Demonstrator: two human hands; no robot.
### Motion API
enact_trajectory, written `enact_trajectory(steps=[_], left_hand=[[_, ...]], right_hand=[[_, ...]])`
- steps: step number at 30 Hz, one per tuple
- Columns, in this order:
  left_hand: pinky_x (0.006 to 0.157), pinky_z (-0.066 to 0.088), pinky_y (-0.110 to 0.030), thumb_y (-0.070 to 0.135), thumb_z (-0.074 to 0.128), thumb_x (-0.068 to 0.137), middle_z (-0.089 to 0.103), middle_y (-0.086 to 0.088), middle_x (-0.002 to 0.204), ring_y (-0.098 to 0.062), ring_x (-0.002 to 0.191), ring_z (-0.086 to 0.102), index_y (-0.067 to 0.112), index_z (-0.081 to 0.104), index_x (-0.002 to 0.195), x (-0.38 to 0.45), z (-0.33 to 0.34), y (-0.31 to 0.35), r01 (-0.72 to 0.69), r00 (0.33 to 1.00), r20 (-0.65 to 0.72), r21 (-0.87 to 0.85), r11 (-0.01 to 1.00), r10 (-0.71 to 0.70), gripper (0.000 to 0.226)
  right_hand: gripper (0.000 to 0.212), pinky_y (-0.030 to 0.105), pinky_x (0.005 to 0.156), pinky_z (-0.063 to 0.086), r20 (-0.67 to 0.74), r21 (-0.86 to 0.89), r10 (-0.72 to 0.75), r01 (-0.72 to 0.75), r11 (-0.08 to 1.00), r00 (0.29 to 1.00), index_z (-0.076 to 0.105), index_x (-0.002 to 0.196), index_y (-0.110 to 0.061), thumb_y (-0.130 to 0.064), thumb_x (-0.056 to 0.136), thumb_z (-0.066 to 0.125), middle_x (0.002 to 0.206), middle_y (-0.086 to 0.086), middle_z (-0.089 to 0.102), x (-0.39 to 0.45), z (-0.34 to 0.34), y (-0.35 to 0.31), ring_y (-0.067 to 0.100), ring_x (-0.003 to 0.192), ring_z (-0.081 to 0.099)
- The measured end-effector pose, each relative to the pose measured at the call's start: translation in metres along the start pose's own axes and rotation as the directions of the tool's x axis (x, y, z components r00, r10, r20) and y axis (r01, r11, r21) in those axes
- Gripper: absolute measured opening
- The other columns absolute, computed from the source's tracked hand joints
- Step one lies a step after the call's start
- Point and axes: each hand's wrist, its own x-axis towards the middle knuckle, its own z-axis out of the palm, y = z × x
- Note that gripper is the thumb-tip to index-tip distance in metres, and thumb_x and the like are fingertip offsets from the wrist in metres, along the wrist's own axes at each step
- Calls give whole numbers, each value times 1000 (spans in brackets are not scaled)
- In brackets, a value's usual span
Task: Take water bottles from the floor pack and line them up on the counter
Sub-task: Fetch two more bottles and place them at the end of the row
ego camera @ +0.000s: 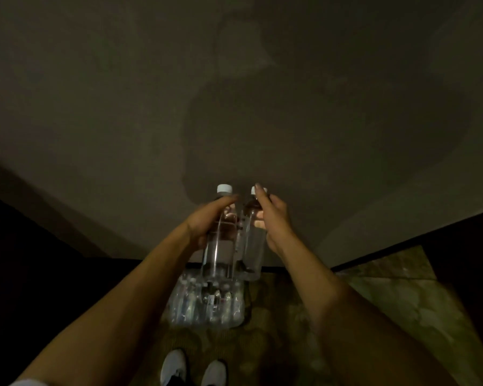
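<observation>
Bottles are in transit: two clear water bottles with white caps are held upright above the floor pack (207, 302), side by side and nearly touching. The left hand (207, 224) wraps the left bottle (221, 240) around its upper body, fingers curled across the front. The right hand (273, 221) grips the right bottle (253, 246) just below the neck, with one finger raised beside its cap. Both hands are clamped on their loads, close together.

Directly below the bottles, the pack sits on patterned carpet (276, 344), its shrink-wrap holding more bottles; how many remain is too dim to count. Nearer the camera than the pack, two white shoes (193, 369) face it. Beyond the pack rises a plain dim wall (234, 79) carrying the person's shadow.

No desk surface shows anywhere, so this looks like the carry step, after lifting and before placing. The next move likely calls for turning toward the desk, keeping both bottles upright, and setting them down base first in line with any already there. Gripping high on soft plastic, the bottles could swing or slip, so a steady lowering seems wise.
</observation>
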Motion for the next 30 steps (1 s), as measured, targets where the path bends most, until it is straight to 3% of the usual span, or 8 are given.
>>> enact_trajectory(steps=[2,5,9,12,17,22,25,30], left_hand=[[73,57,-38,48,76,77,69,-11,89,-23,75,66,10,69,103,-4,3,8,-10,1000,-5,0,1000,10,46],[95,52,-48,45,82,71,68,-20,110,-31,96,66,6,66,119,-11,7,20,-2,999,50,-12,1000,3,65],[102,44,-53,7,73,72,62,-23,119,-35,105,63,6,55,121,-26,-7,33,-66,984,168,8,998,64,52],[107,41,-54,-5,64,79,58,-23,131,-39,122,56,7,50,133,-32,-23,42,-113,957,280,128,985,74,57],[108,41,-49,3,71,82,63,-22,125,-37,120,59,-2,58,125,-42,-46,49,-152,960,264,225,962,90,46],[92,54,-42,22,77,74,70,-22,105,-31,95,68,-3,67,108,-55,-37,51,-247,964,97,0,969,246,43],[67,57,-33,25,71,77,72,-12,86,-22,74,69,5,68,100,-67,-28,50,-353,934,31,-60,934,355,31],[64,58,-36,25,65,84,70,-12,93,-23,77,70,10,61,119,-87,-37,44,-374,921,55,-156,914,386,38]], right_hand=[[39,28,61,56,13,-23,6,-6,1000,1000,62,112,-14,-46,90,60,93,4,72,-3,4,-14,15,77,71],[44,38,77,59,-1,-118,-16,16,993,1000,63,110,-14,-52,89,58,95,8,73,-4,13,-28,23,85,72],[51,42,81,59,5,-272,-69,67,960,998,66,103,-16,-62,83,58,98,12,73,-3,26,-34,26,89,71],[59,32,67,60,110,-240,17,9,971,994,60,118,-14,-51,74,76,103,8,73,-7,29,-40,20,87,73],[72,42,77,60,188,-185,89,-53,981,978,52,126,-7,-32,68,85,111,16,70,-14,37,-43,27,94,72],[19,45,82,56,134,46,-88,82,996,987,67,97,-4,-15,83,74,90,16,71,-26,49,-62,26,79,69],[16,42,79,57,142,53,-113,107,993,983,68,92,-6,-17,82,75,86,15,71,-34,59,-72,24,73,70],[36,46,90,54,167,-46,-263,274,961,950,56,113,-3,-20,86,71,102,21,70,-55,77,-83,28,91,68]])
